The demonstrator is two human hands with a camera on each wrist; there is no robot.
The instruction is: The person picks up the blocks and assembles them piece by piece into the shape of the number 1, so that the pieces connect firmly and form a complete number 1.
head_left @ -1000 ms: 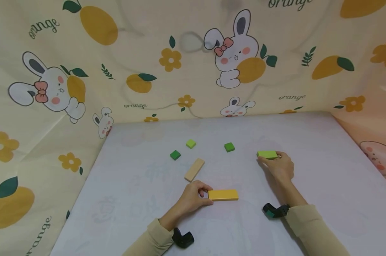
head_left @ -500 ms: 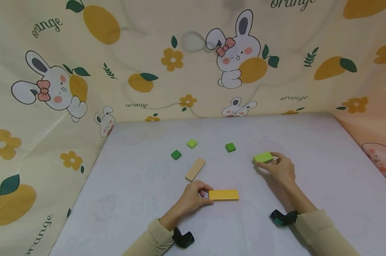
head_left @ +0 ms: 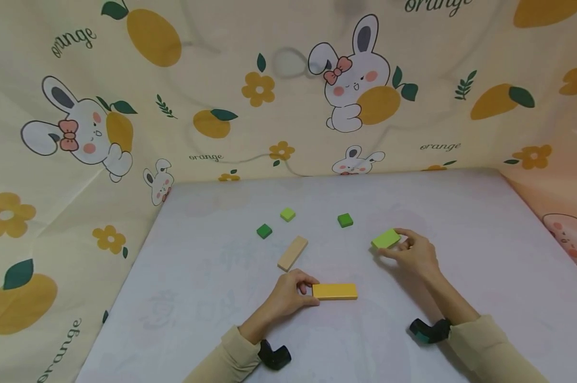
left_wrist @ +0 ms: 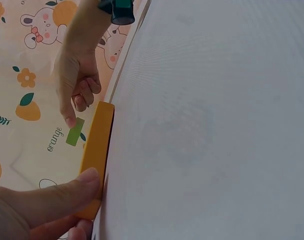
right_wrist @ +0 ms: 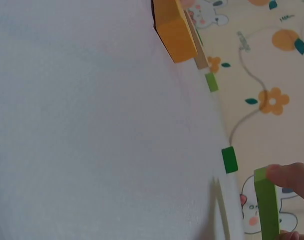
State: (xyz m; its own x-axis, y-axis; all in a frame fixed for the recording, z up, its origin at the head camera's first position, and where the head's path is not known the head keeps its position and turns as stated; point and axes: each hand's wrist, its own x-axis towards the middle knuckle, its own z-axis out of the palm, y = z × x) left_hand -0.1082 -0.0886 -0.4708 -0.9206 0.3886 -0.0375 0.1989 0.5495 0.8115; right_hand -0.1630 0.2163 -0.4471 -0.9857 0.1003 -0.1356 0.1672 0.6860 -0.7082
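Note:
Near the front of the table, my left hand [head_left: 288, 295] pinches the left end of a yellow rectangular block [head_left: 336, 291] between thumb and fingers. The block lies flat, its long side running left to right. To the right and farther back, my right hand [head_left: 416, 254] holds a light green rectangular block [head_left: 385, 240] by its right end, thumb on the near side. That block is tilted and, judging by the shadow below, held off the table. In the right wrist view, a thumb or fingertip presses the top end of the light green block [right_wrist: 267, 205].
A plain wooden block [head_left: 292, 254] lies slanted behind my left hand. Farther back are a dark green square block [head_left: 264, 231], a small light green block [head_left: 287, 214] and another green block [head_left: 345, 220]. A printed cloth [head_left: 173, 106] borders the white table.
My right hand has carried the light green block a little left and nearer, turning it from level to slanted. My left hand and the yellow block stay put.

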